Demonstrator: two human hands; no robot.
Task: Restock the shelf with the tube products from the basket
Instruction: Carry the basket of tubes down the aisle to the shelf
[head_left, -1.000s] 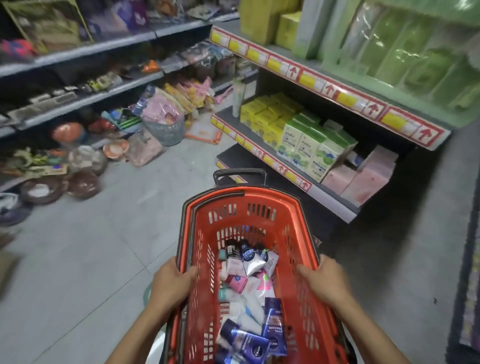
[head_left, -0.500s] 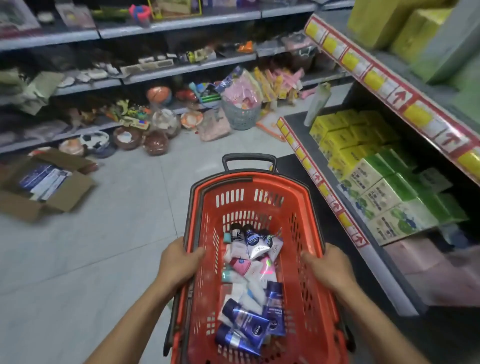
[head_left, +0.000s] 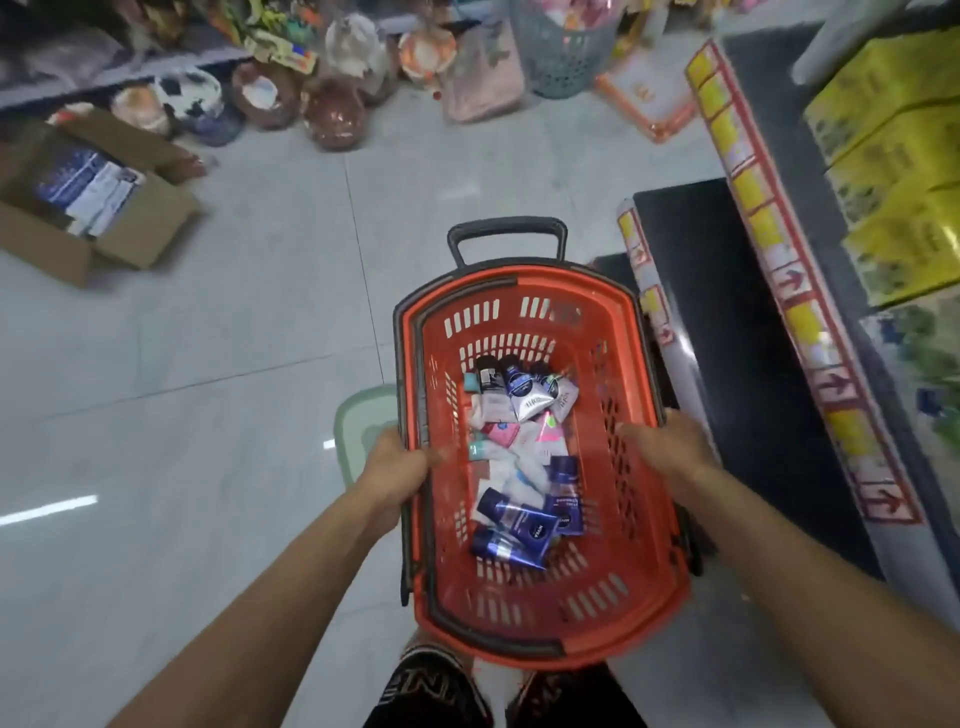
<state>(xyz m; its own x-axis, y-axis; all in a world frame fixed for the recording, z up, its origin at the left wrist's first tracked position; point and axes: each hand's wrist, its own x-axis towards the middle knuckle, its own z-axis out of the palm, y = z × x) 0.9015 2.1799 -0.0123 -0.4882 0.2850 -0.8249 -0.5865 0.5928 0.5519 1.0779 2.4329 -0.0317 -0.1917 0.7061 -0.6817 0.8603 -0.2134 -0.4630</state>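
As the head cam tips down from where it pointed 1 s ago, the upper shelves drop out of view and the perforated red-orange plastic shopping basket (head_left: 540, 613) fills the centre, held low above the grey tiled floor (head_left: 208, 415) w/ the person's feet showing just under its near rim. Likely meaning: the basket is being brought down beside the fixture to park it, so no tube has gone up yet; restock is at its very start.

Head view, the only one: left hand (head_left: 397, 470) wraps the basket's left rim, fingers curled over the edge and pressed onto it. Right hand (head_left: 670, 447) clamps the opposite rim the same way, though motion blur smears the fingertips. Both grips look the same as half a sec earlier.

Between the two grips, down on the basket floor, lies the loose heap of small squeeze tubes (head_left: 522, 452): dark-blue ones nearest the wearer, white, pink and teal ones mid-pile, black-and-silver ones at the far end. They overlap every which way; exact count can't be told.

Beyond the grips, the basket's black pull handle (head_left: 506, 236) stands up at the far end. Outboard of the right hand runs the dark low shelf deck w/ red-and-yellow price strip (head_left: 810, 291), stacked yellow cartons (head_left: 893, 171) above it. Far off past the left hand sits an open brown cardboard box (head_left: 88, 208).
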